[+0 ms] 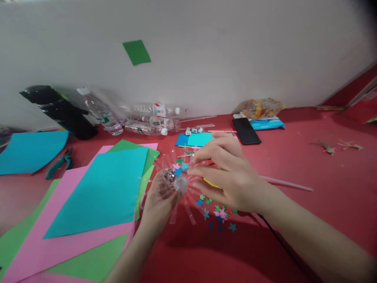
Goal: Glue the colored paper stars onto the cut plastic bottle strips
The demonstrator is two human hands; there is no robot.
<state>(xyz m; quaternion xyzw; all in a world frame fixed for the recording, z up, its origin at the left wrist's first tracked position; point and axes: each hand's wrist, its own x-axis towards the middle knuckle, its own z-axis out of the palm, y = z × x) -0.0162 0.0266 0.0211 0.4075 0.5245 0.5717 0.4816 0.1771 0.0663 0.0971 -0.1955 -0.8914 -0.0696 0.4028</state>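
Observation:
My left hand (159, 196) is closed around a clear plastic bottle cut into strips (180, 184). The strips splay outward all round like petals, and the bottle's end faces up toward me. Blue, pink, cyan and green paper stars (178, 171) sit on the strips at its far side. My right hand (224, 169) hovers over the right side of the strips, fingers bent and apart, a fingertip close to the cyan star. Whether it touches a strip is hard to see. More small paper stars (220, 214) lie scattered on the red table below my right hand.
Coloured paper sheets (103, 192) cover the left of the red table (294, 236), with pliers (60, 163) beyond. Along the wall are a black flask (63, 112), plastic bottles (147, 126), a phone (246, 131) and a snack packet (262, 109). A clear strip (288, 183) lies right.

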